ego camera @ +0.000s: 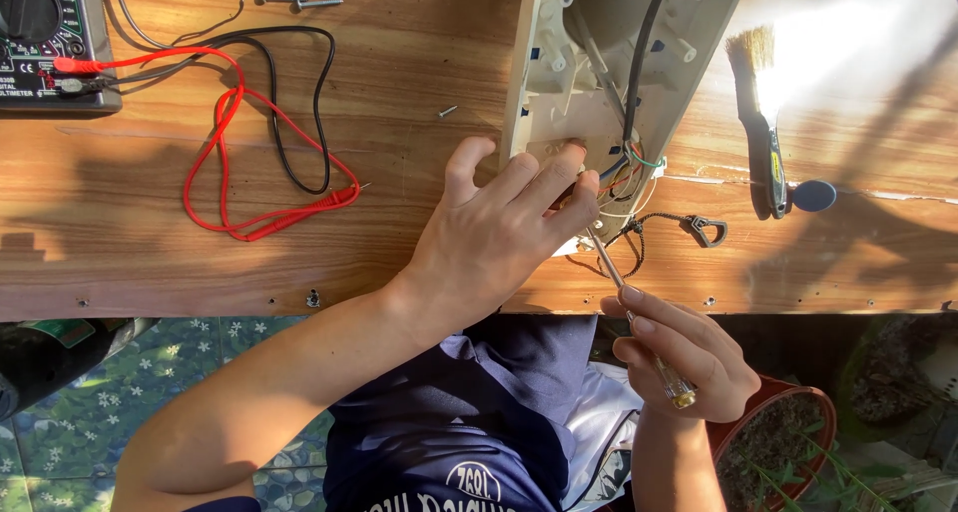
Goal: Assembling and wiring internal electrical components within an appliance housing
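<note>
Left hand (499,235): fingers curled, pressing beige plastic housing (559,83) on tabletop (399,193) | Right hand (684,357): closed around screwdriver (639,322), tip just beside left fingers.

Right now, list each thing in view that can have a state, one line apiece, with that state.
Left hand: pressing on the beige plastic appliance housing.
Right hand: gripping the clear-handled screwdriver, tip at the wiring.
Beige plastic appliance housing: opened, coloured wires exposed.
Grey multimeter: red and black test leads plugged in, lying loose.
Bristle brush: lying flat, untouched.
Loose screws: removed, on the wooden table.
</note>
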